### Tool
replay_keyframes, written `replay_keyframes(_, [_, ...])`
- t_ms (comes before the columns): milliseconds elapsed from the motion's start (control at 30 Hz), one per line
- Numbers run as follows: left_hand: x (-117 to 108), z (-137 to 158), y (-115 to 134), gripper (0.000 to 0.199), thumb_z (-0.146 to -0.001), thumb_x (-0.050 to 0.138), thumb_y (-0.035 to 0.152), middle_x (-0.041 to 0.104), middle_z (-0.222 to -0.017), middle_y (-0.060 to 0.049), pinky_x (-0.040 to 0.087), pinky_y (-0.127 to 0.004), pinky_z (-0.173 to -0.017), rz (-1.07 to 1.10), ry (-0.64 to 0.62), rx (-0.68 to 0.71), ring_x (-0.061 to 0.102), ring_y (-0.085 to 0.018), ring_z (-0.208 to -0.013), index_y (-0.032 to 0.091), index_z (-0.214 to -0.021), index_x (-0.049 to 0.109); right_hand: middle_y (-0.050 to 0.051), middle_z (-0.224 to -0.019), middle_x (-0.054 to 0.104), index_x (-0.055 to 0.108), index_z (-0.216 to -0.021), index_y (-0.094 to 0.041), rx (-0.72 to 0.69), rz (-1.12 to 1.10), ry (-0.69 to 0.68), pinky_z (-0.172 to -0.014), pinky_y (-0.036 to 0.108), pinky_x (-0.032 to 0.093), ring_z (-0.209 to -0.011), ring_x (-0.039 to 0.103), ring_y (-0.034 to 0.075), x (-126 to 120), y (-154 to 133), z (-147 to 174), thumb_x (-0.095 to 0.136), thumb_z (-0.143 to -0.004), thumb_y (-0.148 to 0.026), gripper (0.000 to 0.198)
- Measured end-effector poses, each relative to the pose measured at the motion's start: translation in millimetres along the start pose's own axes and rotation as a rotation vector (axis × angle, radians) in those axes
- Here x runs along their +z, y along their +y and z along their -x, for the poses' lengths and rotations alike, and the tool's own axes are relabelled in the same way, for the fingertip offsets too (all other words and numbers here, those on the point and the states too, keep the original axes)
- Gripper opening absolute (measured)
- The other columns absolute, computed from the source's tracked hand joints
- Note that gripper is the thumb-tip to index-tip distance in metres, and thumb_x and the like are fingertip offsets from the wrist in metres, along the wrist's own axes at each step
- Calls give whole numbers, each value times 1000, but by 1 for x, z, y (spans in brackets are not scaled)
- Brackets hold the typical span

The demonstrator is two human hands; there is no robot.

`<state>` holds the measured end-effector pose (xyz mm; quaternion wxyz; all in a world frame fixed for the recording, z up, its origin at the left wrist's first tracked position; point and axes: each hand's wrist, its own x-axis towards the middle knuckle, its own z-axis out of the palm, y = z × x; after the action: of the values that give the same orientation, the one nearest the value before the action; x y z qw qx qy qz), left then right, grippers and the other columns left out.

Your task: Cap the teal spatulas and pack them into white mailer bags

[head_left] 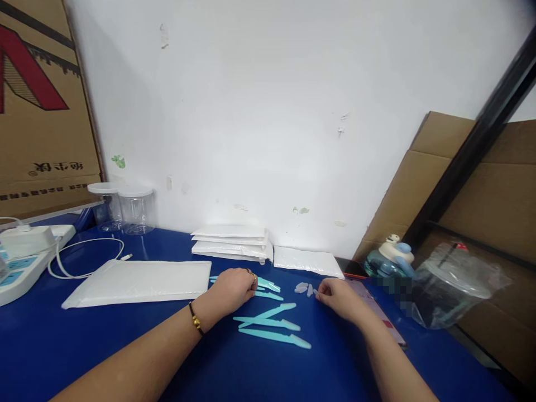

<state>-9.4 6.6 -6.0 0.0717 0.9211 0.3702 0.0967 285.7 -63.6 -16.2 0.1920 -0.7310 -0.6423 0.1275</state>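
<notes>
My left hand [235, 291] is closed over a group of light-blue eyebrow razors [268, 285]; its fingertips touch or hover by one handle, and what they hold, if anything, is hidden. Nearer to me lie several more eyebrow razors [274, 336], some crossing, with their blade ends toward the right. On the right, my right hand [337, 297] pinches a small translucent blade cap [317, 292] at the tabletop. Just left of those fingertips rest a few loose blade caps [301, 287].
White padded envelopes lie flat at left [146, 282], stacked at the back [230, 243] and singly at right [307, 260]. Clear jars [137, 212], a white cable [90, 241] and a power strip [25, 262] stand left. A bagged tub [452, 285] and a figurine [389, 258] sit right.
</notes>
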Motion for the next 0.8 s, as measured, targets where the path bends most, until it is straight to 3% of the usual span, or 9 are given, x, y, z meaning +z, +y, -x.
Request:
replay_keyframes(100, [-2, 2, 0, 8, -76, 54, 22, 65, -81, -2, 38, -25, -62, 17, 11, -4, 58, -17, -74, 21, -76, 62, 0, -63, 61, 59, -72, -18, -37, -261, 6, -48, 22, 38, -52, 52, 12, -5, -11, 4, 57, -76, -34, 17])
replay_keyframes(267, [-6, 5, -1, 8, -75, 55, 24, 65, -80, -1, 37, -23, -60, 116, -30, -32, 58, -15, -71, 21, -75, 63, -1, -61, 58, 63, -82, -16, -131, -613, -190, -49, 21, 42, -52, 51, 10, -1, -33, 11, 64, -73, -39, 25])
replay_keyframes(467, [-1, 1, -3, 9, -76, 54, 24, 66, -78, 0, 37, -22, -59, 202, -26, -12, 57, -15, -72, 22, -76, 63, -1, -58, 56, 67, -84, -15, -131, -597, -225, -48, 21, 41, -53, 52, 11, 17, -36, 8, 65, -73, -36, 24])
replay_keyframes(800, [2, 0, 0, 11, -76, 54, 27, 65, -76, 0, 33, -21, -55, 273, -24, 8, 56, -14, -69, 20, -77, 63, -2, -57, 57, 67, -79, -14, -120, -603, -275, -50, 22, 43, -52, 52, 10, 17, -48, 12, 66, -71, -35, 22])
